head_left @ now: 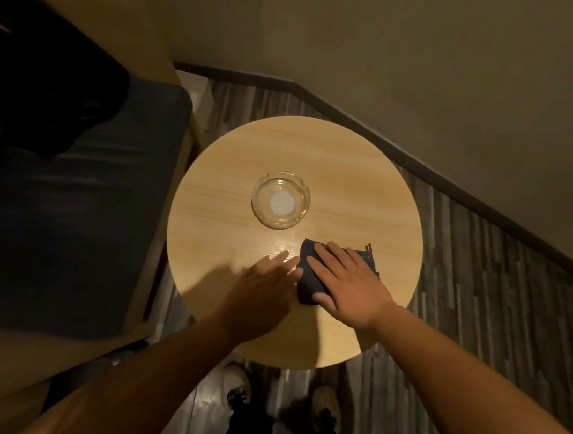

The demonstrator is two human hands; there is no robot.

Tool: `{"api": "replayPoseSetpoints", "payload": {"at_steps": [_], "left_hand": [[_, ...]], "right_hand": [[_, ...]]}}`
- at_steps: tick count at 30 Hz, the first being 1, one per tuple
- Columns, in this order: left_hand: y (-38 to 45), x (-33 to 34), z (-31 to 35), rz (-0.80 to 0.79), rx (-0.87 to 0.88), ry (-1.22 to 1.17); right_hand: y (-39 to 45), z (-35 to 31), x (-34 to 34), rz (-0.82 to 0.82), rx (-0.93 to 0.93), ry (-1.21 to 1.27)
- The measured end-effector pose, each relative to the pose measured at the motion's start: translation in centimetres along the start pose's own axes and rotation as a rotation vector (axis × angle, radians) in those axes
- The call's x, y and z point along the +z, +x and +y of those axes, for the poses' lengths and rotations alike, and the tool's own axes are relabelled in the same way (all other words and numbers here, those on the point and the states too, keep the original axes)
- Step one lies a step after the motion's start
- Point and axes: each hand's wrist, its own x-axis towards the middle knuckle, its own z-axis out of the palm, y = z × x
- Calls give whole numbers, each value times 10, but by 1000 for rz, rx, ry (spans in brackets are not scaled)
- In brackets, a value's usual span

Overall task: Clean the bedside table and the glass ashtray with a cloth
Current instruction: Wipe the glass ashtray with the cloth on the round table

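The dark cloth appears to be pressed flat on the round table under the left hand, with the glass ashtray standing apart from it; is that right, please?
Not quite: the right hand presses the dark cloth flat on the round table, not the left. The left hand, blurred, lies beside the cloth. The head view shows this. The glass ashtray does stand apart from the cloth.

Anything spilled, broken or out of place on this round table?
Nothing stands out. The glass ashtray sits upright and empty near the table's middle; the right hand presses the dark cloth flat.
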Motion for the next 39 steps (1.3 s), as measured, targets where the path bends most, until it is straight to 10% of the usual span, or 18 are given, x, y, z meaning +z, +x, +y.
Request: {"api": "replayPoseSetpoints", "payload": {"at_steps": [7, 14, 28, 39], "left_hand": [[25, -32, -77, 368, -456, -129], [83, -34, -129, -146, -328, -113], [77, -9, -101, -15, -377, -196], [75, -9, -92, 110, -410, -317]], "right_hand": [[-4, -16, 24, 159, 152, 40], [3, -16, 38, 454, 177, 129], [20, 8, -20, 553, 335, 630], [126, 10, -77, 235, 21, -30]]}}
